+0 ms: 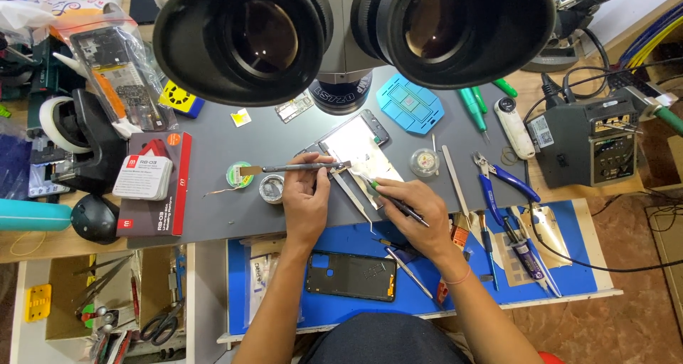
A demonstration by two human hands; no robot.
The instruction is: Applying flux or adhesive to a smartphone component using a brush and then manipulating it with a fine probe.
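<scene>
I'm seeing a grey work mat [235,214] with a bright blue mat [427,293] lying below it. The opened phone [359,147] is showing a pale, shiny silver inside. The phone back cover [351,276] is looking black. My left hand [306,200] is gripping a dark metal tool [299,168]; my right hand [413,211] is holding a black tool with a green tip [391,199]. Pliers [501,182] are showing blue handles. The stencil plate [410,103] is light blue, the box [158,182] red and white.
</scene>
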